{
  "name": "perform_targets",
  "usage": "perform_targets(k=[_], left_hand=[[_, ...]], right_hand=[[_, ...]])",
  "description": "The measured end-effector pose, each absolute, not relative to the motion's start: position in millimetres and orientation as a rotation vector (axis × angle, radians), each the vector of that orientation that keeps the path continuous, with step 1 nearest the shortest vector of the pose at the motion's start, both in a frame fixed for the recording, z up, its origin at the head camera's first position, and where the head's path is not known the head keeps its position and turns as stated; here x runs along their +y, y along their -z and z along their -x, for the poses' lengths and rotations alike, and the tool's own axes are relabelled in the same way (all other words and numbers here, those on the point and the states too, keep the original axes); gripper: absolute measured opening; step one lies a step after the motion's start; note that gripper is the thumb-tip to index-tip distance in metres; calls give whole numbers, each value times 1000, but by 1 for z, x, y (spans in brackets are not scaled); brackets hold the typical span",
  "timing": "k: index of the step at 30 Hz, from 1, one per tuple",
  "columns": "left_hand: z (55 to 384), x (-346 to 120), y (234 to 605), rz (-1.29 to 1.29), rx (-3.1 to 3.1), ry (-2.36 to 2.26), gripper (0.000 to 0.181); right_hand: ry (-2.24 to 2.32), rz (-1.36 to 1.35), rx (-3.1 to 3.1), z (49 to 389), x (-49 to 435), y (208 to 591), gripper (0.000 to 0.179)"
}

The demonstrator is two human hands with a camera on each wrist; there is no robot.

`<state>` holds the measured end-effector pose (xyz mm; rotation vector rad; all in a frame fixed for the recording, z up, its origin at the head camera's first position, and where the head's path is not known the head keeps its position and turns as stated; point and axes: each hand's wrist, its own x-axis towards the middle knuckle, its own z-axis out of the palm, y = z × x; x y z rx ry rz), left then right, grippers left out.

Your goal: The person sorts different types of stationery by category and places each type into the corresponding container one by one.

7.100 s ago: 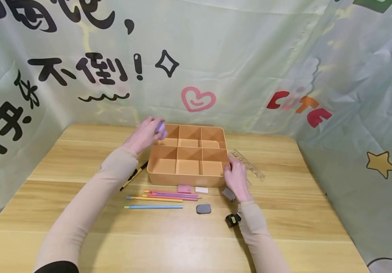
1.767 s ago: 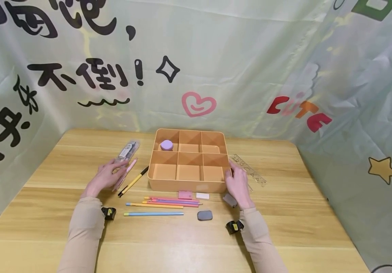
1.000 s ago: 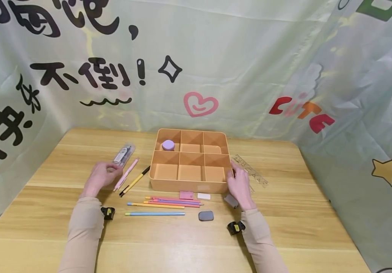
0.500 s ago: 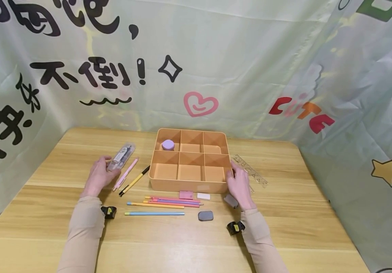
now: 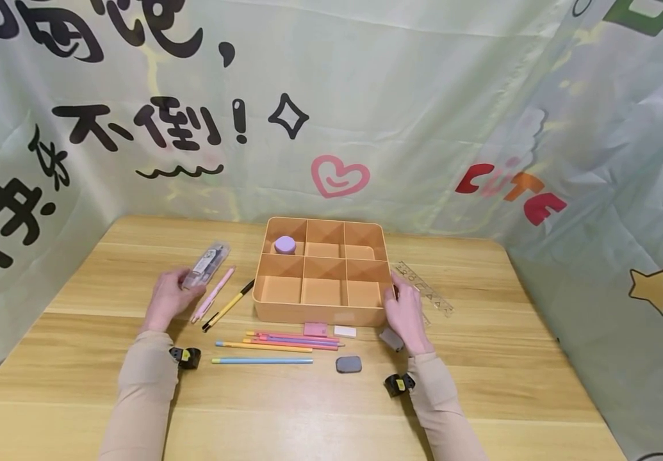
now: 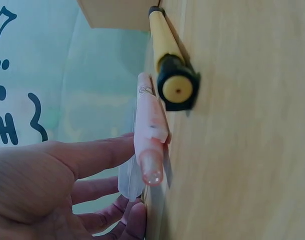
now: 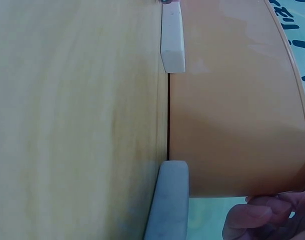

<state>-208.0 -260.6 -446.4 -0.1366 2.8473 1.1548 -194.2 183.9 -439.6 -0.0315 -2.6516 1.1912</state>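
Observation:
My left hand holds the near end of a clear plastic case with dark sticks inside, at the table's left. In the left wrist view, thumb and fingers lie on either side of the case. A pink pen lies beside it, overlapping it there. My right hand grips the right wall of an orange six-compartment box; in the right wrist view its curled fingers show beyond the wall. A purple round-topped thing sits in the back-left compartment; the other compartments hold nothing.
A yellow-black pen lies left of the box. In front are several pencils, a blue pencil, a pink block, a white eraser and two grey blocks. A clear ruler lies to the right.
The purple thing went from my left hand into the back-left compartment. That hand then moved left and nearer me, onto the clear case's near end. My right hand has stayed at the box.

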Motion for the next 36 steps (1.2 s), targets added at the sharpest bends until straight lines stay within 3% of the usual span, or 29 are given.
perform_targets(k=[28,36], left_hand=[[206,-266,431,257,2710,-1177,47],[205,-269,431,302,2711,-1228,49]], right_hand=[[-1216,7,-2632,195,184,438,48],[-1211,4,-2644,194,184,438,48]])
